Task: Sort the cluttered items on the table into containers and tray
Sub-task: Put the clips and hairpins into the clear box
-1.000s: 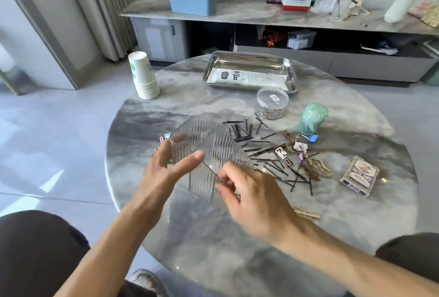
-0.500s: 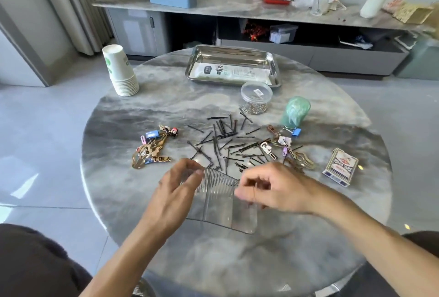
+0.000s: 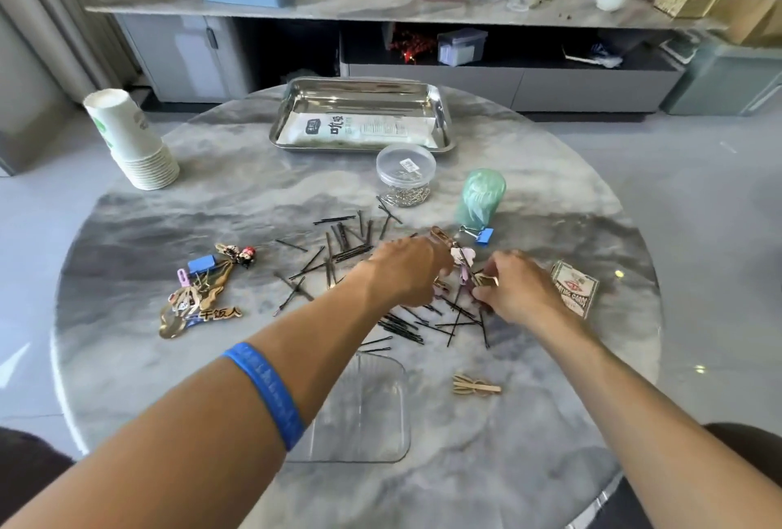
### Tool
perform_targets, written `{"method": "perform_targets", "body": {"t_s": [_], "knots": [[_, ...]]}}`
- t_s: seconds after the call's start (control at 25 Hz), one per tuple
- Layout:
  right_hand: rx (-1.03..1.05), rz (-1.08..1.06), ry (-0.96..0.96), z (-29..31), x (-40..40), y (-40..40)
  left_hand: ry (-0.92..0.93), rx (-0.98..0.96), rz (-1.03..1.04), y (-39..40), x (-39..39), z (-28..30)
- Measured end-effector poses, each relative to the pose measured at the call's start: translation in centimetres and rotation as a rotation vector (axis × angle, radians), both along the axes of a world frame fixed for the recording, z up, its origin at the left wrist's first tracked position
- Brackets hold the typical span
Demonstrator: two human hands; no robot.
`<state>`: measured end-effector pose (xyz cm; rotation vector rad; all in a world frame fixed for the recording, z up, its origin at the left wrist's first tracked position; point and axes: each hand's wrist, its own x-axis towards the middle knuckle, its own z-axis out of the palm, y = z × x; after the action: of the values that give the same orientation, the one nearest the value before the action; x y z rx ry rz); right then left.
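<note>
My left hand point(image 3: 404, 270) reaches over the scattered black hairpins point(image 3: 345, 249), its fingers bent down into a small heap of clips and charms point(image 3: 461, 260). Its fingertips are hidden, so I cannot tell whether it holds anything. My right hand point(image 3: 518, 289) is at the same heap and pinches a gold clip point(image 3: 487, 281). A clear ribbed plastic container point(image 3: 372, 410) stands on the table close to me, under my left forearm. At the far side lies the steel tray point(image 3: 440, 105) with a flat packet in it.
A clear round jar of paper clips point(image 3: 405, 175), a green roll point(image 3: 480, 198) and a blue binder clip point(image 3: 483, 236) sit beyond the heap. A card deck point(image 3: 575, 289) lies right, wooden clips point(image 3: 474, 384) near front, trinkets point(image 3: 203, 291) and stacked paper cups point(image 3: 131, 139) left.
Both hands let go of the clear container, which now stands on the table near me. They moved forward to the heap of clips, where my right hand took hold of a gold clip.
</note>
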<state>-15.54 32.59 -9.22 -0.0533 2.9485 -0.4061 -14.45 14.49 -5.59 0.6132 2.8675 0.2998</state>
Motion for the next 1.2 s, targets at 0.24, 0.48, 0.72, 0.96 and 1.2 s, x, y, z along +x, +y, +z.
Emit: {"method": "perform_targets", "body": {"t_s": [0.24,0.48,0.72,0.96,1.2], "knots": [[-0.173,-0.086,-0.109,1.5,-1.5,0.9,-0.009,0.044,0.063,-1.6,-0.8,-1.0],[-0.200,-0.040,-0.195,4.3,-1.4,0.6,0.063,0.053,0.298,-1.0,-2.2,-1.1],[-0.203,-0.134,-0.176,4.4,-0.2,1.7,-0.093,0.182,0.502,3.1,-4.5,-2.4],[-0.566,-0.255,-0.236,4.3,-1.1,0.3,-0.251,0.571,0.639,1.0,-5.1,-1.3],[-1.352,-0.365,-0.347,6.6,0.1,-5.5,-0.251,0.944,0.654,-4.7,0.1,2.7]]}}
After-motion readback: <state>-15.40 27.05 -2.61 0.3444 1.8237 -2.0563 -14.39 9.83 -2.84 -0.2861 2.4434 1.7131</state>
